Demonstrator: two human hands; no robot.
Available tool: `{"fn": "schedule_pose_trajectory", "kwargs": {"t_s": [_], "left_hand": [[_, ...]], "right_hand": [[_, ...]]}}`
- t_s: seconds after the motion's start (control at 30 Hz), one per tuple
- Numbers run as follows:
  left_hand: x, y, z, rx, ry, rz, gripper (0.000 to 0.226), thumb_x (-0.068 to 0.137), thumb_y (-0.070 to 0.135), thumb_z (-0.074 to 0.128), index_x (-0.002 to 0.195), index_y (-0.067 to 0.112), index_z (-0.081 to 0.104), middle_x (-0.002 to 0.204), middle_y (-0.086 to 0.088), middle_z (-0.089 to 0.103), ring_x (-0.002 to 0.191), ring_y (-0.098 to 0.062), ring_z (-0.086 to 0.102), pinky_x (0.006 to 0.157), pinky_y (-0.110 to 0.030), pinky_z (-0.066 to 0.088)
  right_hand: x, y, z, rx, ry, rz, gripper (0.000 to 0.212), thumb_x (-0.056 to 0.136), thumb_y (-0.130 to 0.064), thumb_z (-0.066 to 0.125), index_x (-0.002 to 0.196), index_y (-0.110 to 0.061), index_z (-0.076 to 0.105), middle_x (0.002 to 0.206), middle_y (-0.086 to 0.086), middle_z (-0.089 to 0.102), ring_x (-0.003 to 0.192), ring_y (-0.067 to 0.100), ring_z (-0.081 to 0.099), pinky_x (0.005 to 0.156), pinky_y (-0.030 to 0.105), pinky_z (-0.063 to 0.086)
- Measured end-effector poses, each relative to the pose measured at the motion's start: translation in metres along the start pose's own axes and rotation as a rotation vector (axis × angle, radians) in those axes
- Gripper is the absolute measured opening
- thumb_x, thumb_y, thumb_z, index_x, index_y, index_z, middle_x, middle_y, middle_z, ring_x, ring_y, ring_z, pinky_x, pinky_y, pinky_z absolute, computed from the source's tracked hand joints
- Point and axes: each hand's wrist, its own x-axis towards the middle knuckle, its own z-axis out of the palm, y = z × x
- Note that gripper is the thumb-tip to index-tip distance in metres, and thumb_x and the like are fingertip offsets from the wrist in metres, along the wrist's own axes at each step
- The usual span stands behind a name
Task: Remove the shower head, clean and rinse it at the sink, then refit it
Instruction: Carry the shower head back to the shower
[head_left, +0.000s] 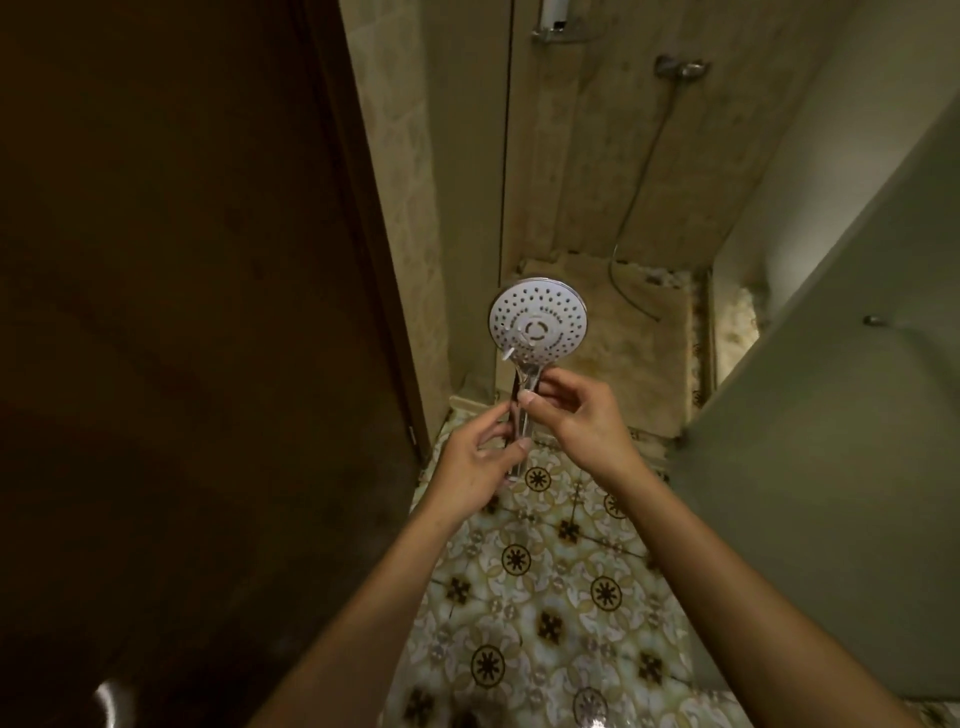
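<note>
Forearms reach in from 6 o'clock over patterned floor tiles (545, 597). Head view: left hand (480, 457) pinches the chrome handle (519, 415) low and right hand (576, 410) pinches it higher, fingers curled. Shower head (537, 322) sits centre, spray face toward the camera. Hose (644, 171) hangs apart at 1 o'clock. Judgement: carry it two-handed and upright. Sink not in view.
</note>
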Motion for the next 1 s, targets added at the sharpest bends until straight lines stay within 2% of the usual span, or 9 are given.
{"fn": "schedule_pose_trajectory", "kwargs": {"t_s": [0.07,0.23,0.37,0.47,0.6,0.73,0.83,0.93,1.0], "left_hand": [[0.017,0.002,0.001,0.003,-0.021,0.001,0.056,0.095,0.011,0.069,0.125,0.053,0.048,0.113,0.023,0.061,0.117,-0.013,0.065,0.080,-0.043,0.064],[0.060,0.004,0.017,0.016,-0.044,-0.031,0.056,0.095,0.014,0.069,0.132,0.050,0.047,0.108,0.024,0.064,0.089,0.000,0.073,0.080,-0.051,0.061],[0.099,0.006,0.042,-0.006,-0.084,-0.052,0.057,0.096,0.012,0.068,0.140,0.043,0.048,0.114,0.021,0.063,0.101,0.000,0.071,0.080,-0.046,0.062],[0.132,0.010,0.066,-0.025,-0.087,-0.061,0.056,0.096,0.010,0.068,0.142,0.037,0.049,0.112,0.020,0.064,0.092,0.009,0.070,0.082,-0.046,0.062],[0.176,0.019,0.100,-0.054,-0.086,-0.080,0.050,0.095,0.014,0.069,0.137,0.039,0.056,0.112,0.018,0.065,0.102,-0.004,0.070,0.078,-0.042,0.063],[0.218,0.029,0.130,-0.042,-0.096,-0.061,0.037,0.097,0.022,0.067,0.133,0.031,0.062,0.129,0.001,0.065,0.101,0.008,0.068,0.075,-0.041,0.065],[0.248,0.034,0.146,-0.036,-0.122,-0.060,0.038,0.098,0.027,0.066,0.136,0.028,0.062,0.135,-0.002,0.064,0.109,0.003,0.067,0.083,-0.050,0.063],[0.275,0.039,0.159,-0.018,-0.135,-0.054,0.036,0.096,0.033,0.068,0.132,0.034,0.064,0.133,-0.002,0.066,0.122,-0.009,0.063,0.090,-0.057,0.059],[0.293,0.040,0.165,-0.013,-0.152,-0.049,0.035,0.096,0.033,0.068,0.130,0.035,0.064,0.130,-0.001,0.069,0.119,-0.010,0.065,0.090,-0.057,0.060]], "right_hand": [[0.014,0.001,-0.005,-0.006,0.007,0.004,0.011,0.094,-0.004,0.071,0.105,-0.001,0.072,0.103,0.021,0.077,0.100,0.025,0.076,0.093,0.038,0.059],[0.048,0.015,-0.031,-0.003,0.014,0.019,0.007,0.094,-0.002,0.070,0.100,-0.005,0.072,0.089,0.003,0.076,0.083,0.001,0.071,0.078,0.018,0.056],[0.076,0.027,-0.064,0.010,0.034,0.039,0.012,0.094,-0.002,0.070,0.105,0.003,0.071,0.098,0.016,0.078,0.087,0.006,0.074,0.083,0.023,0.060],[0.102,0.035,-0.093,-0.002,0.032,0.049,0.008,0.093,-0.001,0.071,0.101,0.000,0.072,0.091,0.010,0.078,0.084,0.006,0.074,0.081,0.024,0.059],[0.136,0.039,-0.135,-0.032,0.060,0.027,0.012,0.092,-0.002,0.073,0.102,0.003,0.072,0.097,0.031,0.073,0.084,0.021,0.073,0.081,0.035,0.060],[0.170,0.041,-0.173,-0.041,0.049,0.034,0.013,0.090,-0.003,0.075,0.100,-0.011,0.077,0.093,0.017,0.079,0.085,0.020,0.077,0.084,0.038,0.059],[0.195,0.042,-0.198,-0.045,0.038,0.020,0.011,0.089,-0.002,0.075,0.097,-0.009,0.077,0.097,0.027,0.075,0.085,0.030,0.075,0.084,0.038,0.056],[0.219,0.047,-0.219,-0.036,0.009,0.025,0.024,0.090,0.002,0.073,0.088,-0.022,0.074,0.074,-0.002,0.077,0.072,0.003,0.069,0.074,0.022,0.055],[0.233,0.053,-0.231,-0.030,0.017,0.029,0.017,0.090,0.003,0.073,0.089,-0.014,0.074,0.068,-0.011,0.068,0.068,0.002,0.062,0.072,0.023,0.052]]}}
